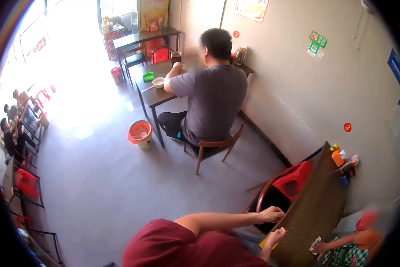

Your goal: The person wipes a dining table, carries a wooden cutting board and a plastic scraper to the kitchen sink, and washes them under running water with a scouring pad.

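My left hand [272,214] reaches out from a maroon sleeve [157,238] to the near edge of a long brown table [313,196]. Its fingers are bent in, and whatever they hold, if anything, is hidden. My right hand [276,236] is just below it over the same edge, fingers loosely apart and nothing visible in them. Beside that hand a yellow strip [265,241] shows at the table's edge. Small pale specks lie scattered on the tabletop. Across the table another person's hand [322,247] presses a crumpled whitish cloth or tissue [314,244] on the surface.
A red stool [294,181] and a dark-seated chair [263,200] stand against the table. An orange tissue box [337,156] and small containers are at its far end. Ahead, a person [215,93] sits at another table [162,98], near a lined bin [140,134].
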The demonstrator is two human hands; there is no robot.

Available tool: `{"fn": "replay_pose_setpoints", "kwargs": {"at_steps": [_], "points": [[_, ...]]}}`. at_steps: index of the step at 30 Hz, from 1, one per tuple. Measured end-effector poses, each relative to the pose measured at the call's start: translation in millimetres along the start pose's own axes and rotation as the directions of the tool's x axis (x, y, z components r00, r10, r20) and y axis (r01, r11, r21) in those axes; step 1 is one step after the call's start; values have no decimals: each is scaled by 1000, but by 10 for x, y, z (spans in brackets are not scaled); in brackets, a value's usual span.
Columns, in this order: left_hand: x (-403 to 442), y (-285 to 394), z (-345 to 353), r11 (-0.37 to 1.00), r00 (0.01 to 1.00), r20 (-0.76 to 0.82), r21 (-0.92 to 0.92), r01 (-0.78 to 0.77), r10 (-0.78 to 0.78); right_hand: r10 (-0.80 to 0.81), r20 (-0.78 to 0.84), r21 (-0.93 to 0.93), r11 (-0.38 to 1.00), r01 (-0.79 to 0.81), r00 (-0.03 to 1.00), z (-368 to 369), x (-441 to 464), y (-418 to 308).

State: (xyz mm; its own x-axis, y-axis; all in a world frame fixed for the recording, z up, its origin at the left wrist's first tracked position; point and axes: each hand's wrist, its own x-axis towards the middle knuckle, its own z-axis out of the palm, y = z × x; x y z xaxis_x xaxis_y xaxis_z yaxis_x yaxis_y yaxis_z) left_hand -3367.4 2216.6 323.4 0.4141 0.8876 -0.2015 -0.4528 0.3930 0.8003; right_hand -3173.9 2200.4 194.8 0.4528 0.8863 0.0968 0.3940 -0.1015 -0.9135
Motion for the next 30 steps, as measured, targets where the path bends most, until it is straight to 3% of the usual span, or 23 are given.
{"fn": "replay_pose_setpoints", "kwargs": {"at_steps": [6, 9, 22, 30], "points": [[-194, 15, 43, 997, 999, 36, -63, -38, 41, 55, 32, 113, 992, -59, 998, -158, -97, -49], [-135, 44, -30, 997, 998, 15, -46, 65, -64, 194, 69, 143, 969, -202, 979, -81, -136, -184], [-159, 191, -262, 997, 985, -160, -49, 52, -60, 178, 162, 25, 983, -184, 971, 387, -68, -457], [-48, 173, -258, 992, 987, -130, -85, 88, -98, 239, 124, -32, 971, -237, 963, 250, -238, -207]]}}
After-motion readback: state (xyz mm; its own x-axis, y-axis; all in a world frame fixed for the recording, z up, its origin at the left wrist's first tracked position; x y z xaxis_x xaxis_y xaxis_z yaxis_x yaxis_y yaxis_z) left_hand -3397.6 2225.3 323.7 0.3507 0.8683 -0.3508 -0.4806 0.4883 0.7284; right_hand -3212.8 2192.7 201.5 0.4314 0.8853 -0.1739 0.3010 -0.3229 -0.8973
